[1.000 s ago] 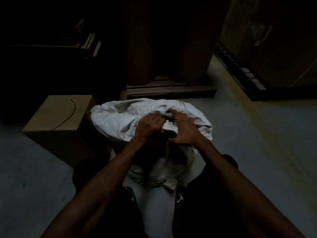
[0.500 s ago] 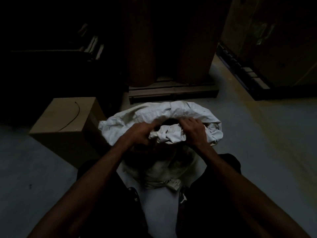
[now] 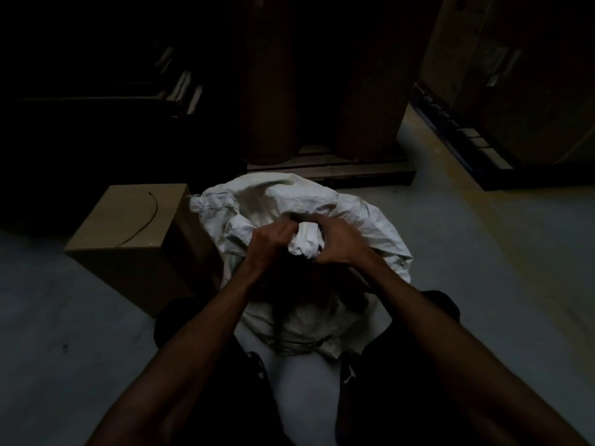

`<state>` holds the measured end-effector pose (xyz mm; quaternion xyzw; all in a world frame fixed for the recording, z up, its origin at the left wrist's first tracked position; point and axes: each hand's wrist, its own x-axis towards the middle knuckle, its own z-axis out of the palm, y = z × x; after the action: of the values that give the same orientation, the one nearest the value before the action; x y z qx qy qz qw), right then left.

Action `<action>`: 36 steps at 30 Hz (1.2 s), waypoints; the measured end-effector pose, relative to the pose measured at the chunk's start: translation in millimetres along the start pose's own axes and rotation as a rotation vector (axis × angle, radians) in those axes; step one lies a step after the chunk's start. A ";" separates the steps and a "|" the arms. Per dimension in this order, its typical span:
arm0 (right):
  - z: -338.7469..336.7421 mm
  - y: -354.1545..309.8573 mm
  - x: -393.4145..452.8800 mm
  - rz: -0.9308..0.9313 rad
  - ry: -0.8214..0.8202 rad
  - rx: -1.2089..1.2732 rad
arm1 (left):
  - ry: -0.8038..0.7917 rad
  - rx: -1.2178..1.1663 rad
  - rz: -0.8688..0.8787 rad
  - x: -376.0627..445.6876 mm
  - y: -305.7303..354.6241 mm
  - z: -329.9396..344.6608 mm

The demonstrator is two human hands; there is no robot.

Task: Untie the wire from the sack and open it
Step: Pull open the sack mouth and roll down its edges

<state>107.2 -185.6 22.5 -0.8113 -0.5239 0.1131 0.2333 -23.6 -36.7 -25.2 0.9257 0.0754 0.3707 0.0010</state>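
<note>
A white woven sack (image 3: 363,220) stands on the floor between my legs, its top cloth crumpled and folded outward. My left hand (image 3: 269,241) and my right hand (image 3: 338,241) both grip a bunched wad of the sack's cloth (image 3: 306,243) at its mouth, close together. A thin dark wire (image 3: 146,220) lies loose in a curve on top of the cardboard box to the left, apart from the sack. The inside of the sack is hidden by my hands and shadow.
A cardboard box (image 3: 128,252) sits on the grey floor just left of the sack. Behind the sack a wooden pallet (image 3: 354,170) carries two tall brown rolls (image 3: 367,91). More large boxes on a dark pallet stand at the right (image 3: 515,75). The scene is dim.
My hands have come closer together and gathered the sack's cloth into a tighter wad between them. The sack's top has shifted slightly; the wire on the box has not moved.
</note>
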 end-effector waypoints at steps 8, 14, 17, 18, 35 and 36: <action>40.4 3.4 -0.3 0.004 0.393 -0.247 | -0.224 -0.282 -0.267 -11.9 2.0 -35.1; 80.4 -1.6 -1.8 -0.014 0.532 -0.581 | 0.236 -0.776 -1.789 -1.2 52.7 -44.5; 83.4 -10.9 -4.3 -0.061 0.529 -0.560 | 0.383 -1.326 -1.922 2.7 55.2 -43.4; 79.3 -13.3 -6.9 -0.078 0.489 -0.525 | 0.400 -1.337 -1.899 -1.0 48.8 -42.4; 34.2 -32.4 15.9 0.106 0.012 -0.011 | -0.122 -0.908 -1.672 -12.7 15.3 -43.8; 38.1 -34.9 11.4 0.103 0.043 -0.032 | -0.084 -0.687 -1.588 -18.6 7.9 -43.8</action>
<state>67.9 -153.4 7.6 -0.8430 -0.4782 0.0991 0.2256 -65.9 -49.5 -5.8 0.5603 0.5834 0.2281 0.5418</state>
